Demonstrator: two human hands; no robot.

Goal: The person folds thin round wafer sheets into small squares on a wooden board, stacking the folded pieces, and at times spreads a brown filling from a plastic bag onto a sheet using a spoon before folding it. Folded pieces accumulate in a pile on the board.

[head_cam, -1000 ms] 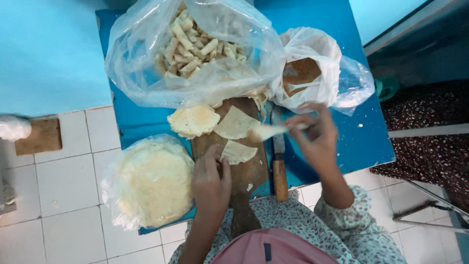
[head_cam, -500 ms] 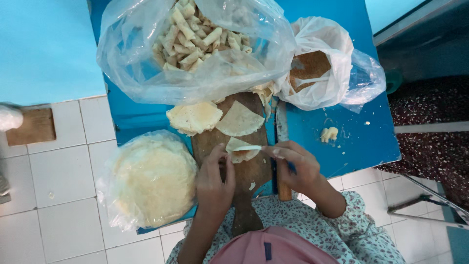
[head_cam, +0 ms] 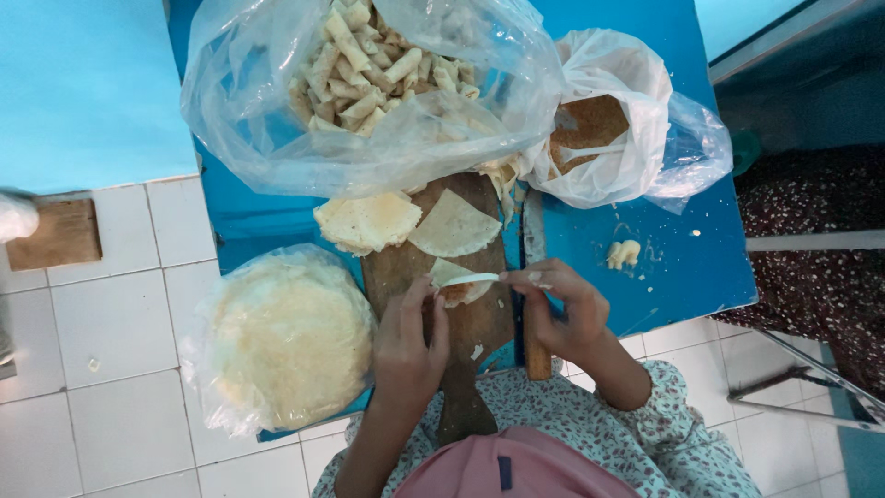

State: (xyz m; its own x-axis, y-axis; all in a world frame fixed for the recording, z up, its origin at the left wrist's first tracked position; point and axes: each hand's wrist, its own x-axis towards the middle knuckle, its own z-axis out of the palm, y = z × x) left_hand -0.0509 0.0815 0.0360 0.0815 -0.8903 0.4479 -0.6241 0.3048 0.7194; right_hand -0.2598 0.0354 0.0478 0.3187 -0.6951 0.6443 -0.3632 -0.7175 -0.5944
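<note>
Left hand is lying palm-down on the wooden board, fingertips pressing the small wrapper piece at the board's centre. Right hand is curling in from the right, its grip pinching narrow on a thin white spatula laid across that wrapper. Large clear bag of rolled pastries is sitting at the far end of the blue worktop; a white bag of brown filling is sitting to its right. A bagged stack of round wrappers is overhanging the near-left edge. The knife beside the board is mostly hidden under the right hand.
</note>
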